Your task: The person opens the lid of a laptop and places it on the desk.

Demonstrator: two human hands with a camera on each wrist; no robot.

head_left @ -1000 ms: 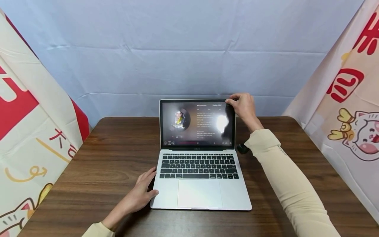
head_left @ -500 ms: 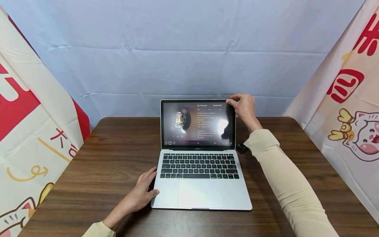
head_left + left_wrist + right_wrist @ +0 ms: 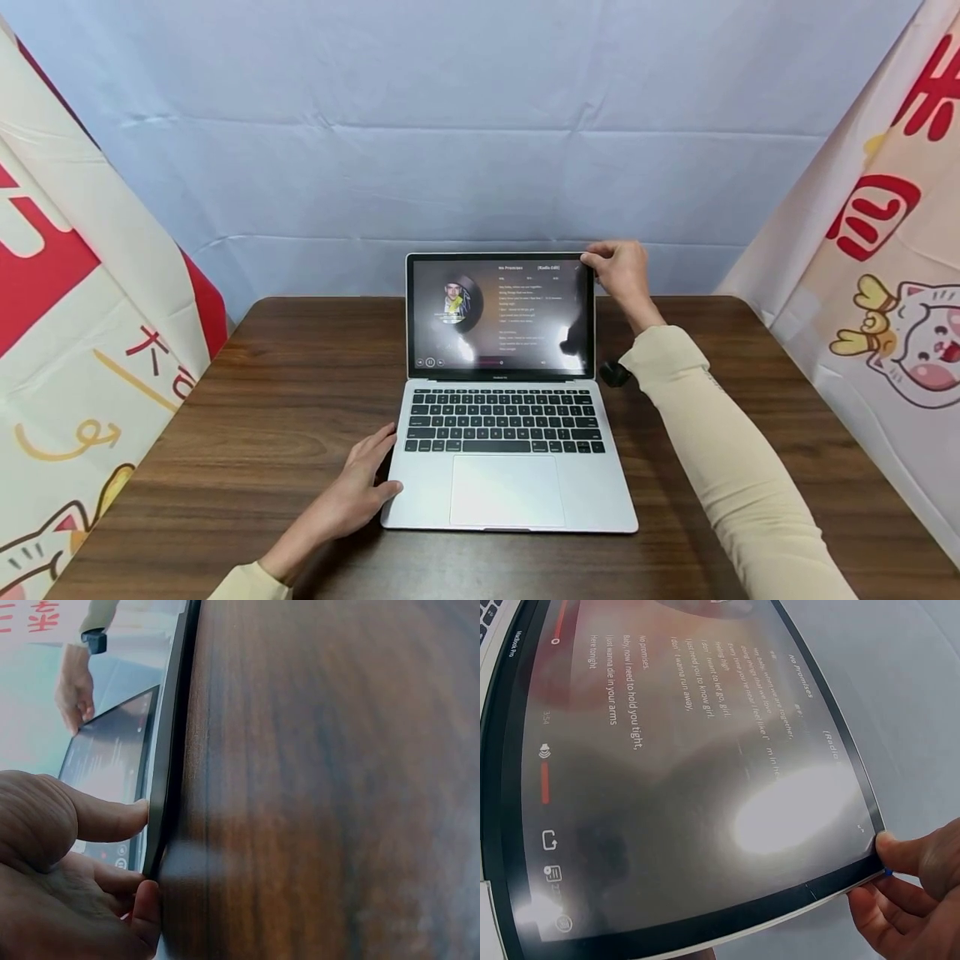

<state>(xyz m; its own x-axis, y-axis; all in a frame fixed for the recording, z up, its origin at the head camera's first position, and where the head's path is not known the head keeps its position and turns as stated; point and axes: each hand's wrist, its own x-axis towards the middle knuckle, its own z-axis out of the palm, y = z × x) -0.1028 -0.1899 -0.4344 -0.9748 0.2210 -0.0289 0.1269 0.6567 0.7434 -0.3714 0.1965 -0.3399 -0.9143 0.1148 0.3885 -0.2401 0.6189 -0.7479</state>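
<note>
An open silver laptop (image 3: 507, 492) stands on the table, its lit screen (image 3: 525, 317) showing a music player with lyrics. My left hand (image 3: 356, 487) holds the left edge of the base, thumb (image 3: 112, 820) on top and fingers along the side. At the screen's upper right corner, my right hand (image 3: 624, 271) pinches the lid between its thumb (image 3: 904, 853) on the front and fingers behind. The back of the lid is hidden in the head view. Bright glare covers part of the screen in the right wrist view.
The dark wooden table (image 3: 285, 400) extends to both sides of the laptop. A pale cloth backdrop (image 3: 450, 150) hangs behind it. Printed banners (image 3: 892, 250) flank the table. A small black object (image 3: 615, 375) shows beside the right cuff.
The right thumb has shifted slightly outward at the screen corner. The lid's tilt has changed a little, and the glare on the screen has moved. The left hand stays in place.
</note>
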